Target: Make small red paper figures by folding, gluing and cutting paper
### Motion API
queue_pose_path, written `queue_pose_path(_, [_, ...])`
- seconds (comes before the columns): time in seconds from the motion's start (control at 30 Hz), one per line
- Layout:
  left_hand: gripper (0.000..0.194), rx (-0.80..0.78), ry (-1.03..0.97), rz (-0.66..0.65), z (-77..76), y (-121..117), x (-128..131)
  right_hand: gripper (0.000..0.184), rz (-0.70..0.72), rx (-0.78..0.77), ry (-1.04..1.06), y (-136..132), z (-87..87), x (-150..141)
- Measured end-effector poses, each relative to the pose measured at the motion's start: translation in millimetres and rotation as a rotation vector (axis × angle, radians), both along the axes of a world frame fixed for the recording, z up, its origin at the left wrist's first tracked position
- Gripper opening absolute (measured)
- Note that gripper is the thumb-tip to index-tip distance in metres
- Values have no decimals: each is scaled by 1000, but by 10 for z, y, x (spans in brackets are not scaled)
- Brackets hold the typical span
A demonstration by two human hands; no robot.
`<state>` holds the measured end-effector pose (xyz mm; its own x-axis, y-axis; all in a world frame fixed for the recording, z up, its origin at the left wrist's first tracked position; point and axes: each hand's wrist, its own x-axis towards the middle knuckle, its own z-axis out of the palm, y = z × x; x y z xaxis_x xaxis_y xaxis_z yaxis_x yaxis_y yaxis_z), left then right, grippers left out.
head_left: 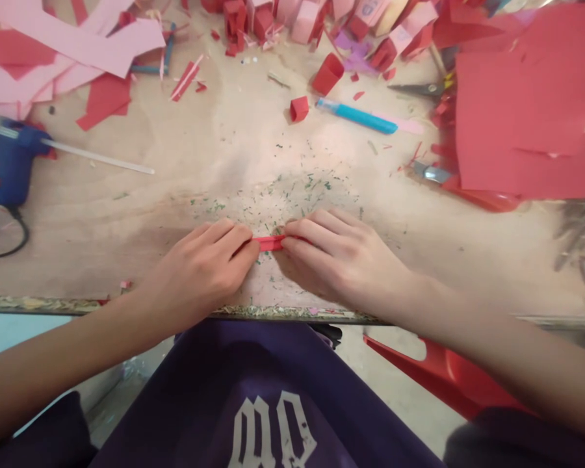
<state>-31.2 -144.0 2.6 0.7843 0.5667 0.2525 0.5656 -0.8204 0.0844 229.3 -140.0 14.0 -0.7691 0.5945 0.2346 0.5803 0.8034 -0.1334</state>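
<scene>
Near the front edge of the wooden table, a narrow red paper strip point(270, 243) lies between my two hands, with only its middle showing. My left hand point(214, 257) pinches its left end, fingers closed. The right end is gripped by my right hand point(338, 250), whose fingers cover it. Small green bits point(292, 188) are scattered over the wood just beyond my hands. Farther off are a small red folded paper box point(299, 108) and a blue pen-like tool point(358, 117).
A blue glue gun point(10, 153) with a long white stick lies at the left. Pink paper strips point(78, 42) pile up at the far left. Red sheets point(526, 123), scissors point(419, 88) and a cutter blade point(431, 171) are on the right. Several folded paper pieces point(305, 23) line the back.
</scene>
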Motion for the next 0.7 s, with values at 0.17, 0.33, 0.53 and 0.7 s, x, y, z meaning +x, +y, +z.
queue_pose_path(0.17, [19,-35,9,16,2,0,34,21,-5,56,-36,-37,-10,-43])
queue_pose_path(0.33, [21,-190,-79,92,33,43,74,23,-101,-59,68,-45,-16,-92])
queue_pose_path(0.53, [21,-478,-156,255,90,135,82,22,-219,-330,242,16,31,-131])
queue_pose_path(0.7, [17,-582,-188,327,107,169,86,20,-151,-188,163,6,11,-133])
